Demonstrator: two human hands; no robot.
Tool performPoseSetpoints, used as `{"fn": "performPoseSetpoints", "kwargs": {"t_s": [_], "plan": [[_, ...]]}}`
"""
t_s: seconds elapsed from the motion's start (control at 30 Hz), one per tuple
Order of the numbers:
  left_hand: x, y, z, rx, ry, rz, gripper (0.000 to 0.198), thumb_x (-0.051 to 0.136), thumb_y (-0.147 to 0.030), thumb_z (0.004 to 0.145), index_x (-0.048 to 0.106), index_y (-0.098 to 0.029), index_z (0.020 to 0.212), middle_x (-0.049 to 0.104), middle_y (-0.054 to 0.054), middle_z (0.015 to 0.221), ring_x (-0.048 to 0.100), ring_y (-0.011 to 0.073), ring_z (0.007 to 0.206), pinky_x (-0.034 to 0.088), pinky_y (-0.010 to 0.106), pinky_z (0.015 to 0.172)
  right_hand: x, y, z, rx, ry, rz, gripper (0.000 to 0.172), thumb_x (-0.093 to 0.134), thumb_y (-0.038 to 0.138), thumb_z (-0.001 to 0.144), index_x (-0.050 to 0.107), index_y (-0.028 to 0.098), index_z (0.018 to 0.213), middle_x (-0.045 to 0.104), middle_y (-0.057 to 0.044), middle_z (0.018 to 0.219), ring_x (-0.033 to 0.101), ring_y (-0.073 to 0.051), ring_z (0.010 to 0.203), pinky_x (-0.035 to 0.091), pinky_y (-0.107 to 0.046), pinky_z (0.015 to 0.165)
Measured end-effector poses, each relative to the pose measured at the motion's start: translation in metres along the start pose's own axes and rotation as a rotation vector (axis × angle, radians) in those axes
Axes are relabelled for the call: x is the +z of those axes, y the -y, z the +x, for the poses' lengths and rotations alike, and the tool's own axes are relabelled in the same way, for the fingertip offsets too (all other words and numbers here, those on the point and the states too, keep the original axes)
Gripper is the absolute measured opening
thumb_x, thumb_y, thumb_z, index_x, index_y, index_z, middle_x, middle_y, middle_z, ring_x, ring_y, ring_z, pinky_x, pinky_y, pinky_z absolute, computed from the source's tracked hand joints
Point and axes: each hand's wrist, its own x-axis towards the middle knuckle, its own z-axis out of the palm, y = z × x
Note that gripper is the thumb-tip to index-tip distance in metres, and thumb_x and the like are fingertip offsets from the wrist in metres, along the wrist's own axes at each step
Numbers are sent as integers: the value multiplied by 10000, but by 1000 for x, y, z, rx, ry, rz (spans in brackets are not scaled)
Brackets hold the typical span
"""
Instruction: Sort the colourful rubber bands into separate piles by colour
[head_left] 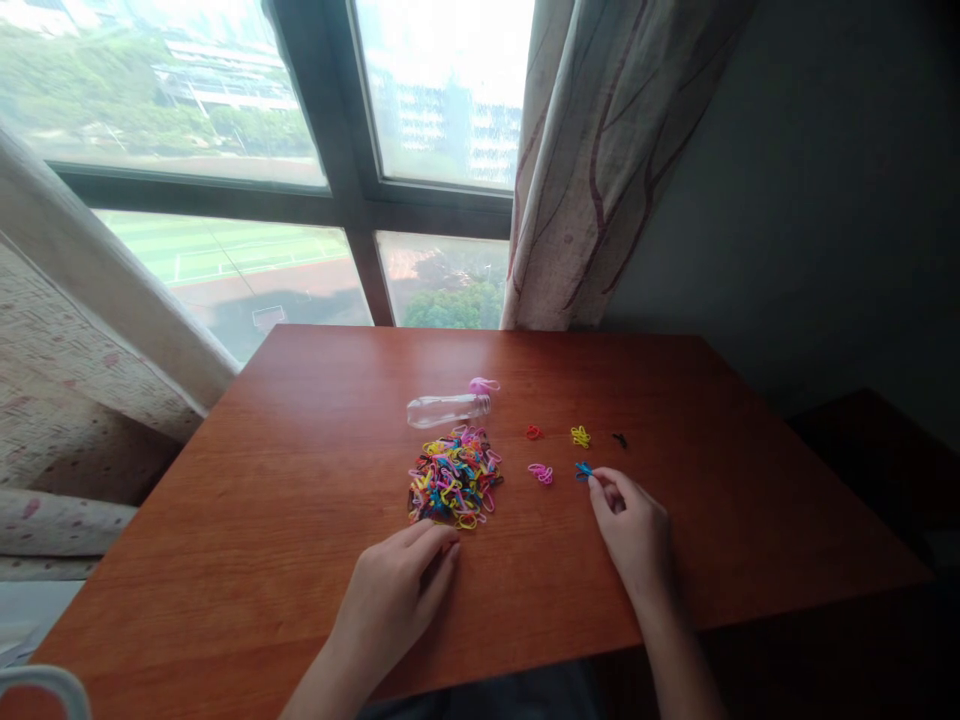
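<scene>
A mixed heap of small coloured rubber bands (454, 475) lies mid-table. At its near edge rests my left hand (401, 580), fingers curled with the tips together; whatever they may hold is hidden. My right hand (634, 525) pinches at a small clump of blue rubber bands (583, 470) on the table, to the right of the heap. Close by lie separate little groups: pink bands (540, 474), red bands (533, 432), yellow bands (580, 436) and black bands (619, 439).
Behind the heap a clear plastic bottle (448, 409) lies on its side, with a pink cap with a loop (484, 385) beside its neck. The wooden table (247, 520) meets a window, with curtains (592, 150) at both sides. A pale curved object (45, 680) shows at the lower left.
</scene>
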Motion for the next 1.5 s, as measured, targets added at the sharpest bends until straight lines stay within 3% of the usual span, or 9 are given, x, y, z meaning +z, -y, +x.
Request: {"fn": "performPoseSetpoints", "kwargs": {"t_s": [0.2,0.47,0.63,0.8,0.93,1.07,1.5], "plan": [[-1,-2,0,6,-6,4,174,464,-259,973,635,-244,946,706,5,877,679,161,753,474,244,653,6,17,-12,-99,61,66,211,531,322,952,688,196,891,691,-28,773,624,-161,633,438,-259,634],[0,0,1,10,-26,-3,148,486,-255,967,634,-252,967,711,-2,893,685,162,764,476,245,658,23,80,-45,-330,273,129,184,487,203,968,644,216,873,655,-16,743,606,-172,685,389,-264,670],[0,-1,2,5,-33,-19,154,484,-251,966,637,-251,976,714,3,906,687,164,773,490,251,678,32,106,-55,-331,344,141,123,543,201,943,638,232,872,678,-7,782,618,-182,731,361,-272,670],[-1,-2,2,-15,-45,-11,165,481,-257,965,645,-244,967,718,9,896,688,165,760,495,252,671,35,108,-53,-270,314,88,140,590,235,932,615,229,794,665,3,713,601,-167,667,325,-272,631],[0,-2,2,-32,-81,7,159,483,-258,962,641,-246,968,725,2,897,698,169,766,499,256,666,35,109,-51,-282,308,75,73,596,238,929,646,234,877,673,2,728,601,-171,665,325,-276,628],[1,-1,2,-45,-96,23,157,487,-253,958,636,-252,1006,733,0,931,709,172,795,507,258,684,35,109,-51,-306,305,83,114,552,215,940,657,230,899,674,-8,732,609,-178,682,345,-272,647],[2,-3,3,-41,-79,109,167,502,-260,948,640,-248,1039,737,15,930,707,167,769,490,239,645,28,106,-48,-272,355,341,130,559,221,928,685,217,898,696,-4,754,640,-153,671,446,-236,641]]}}
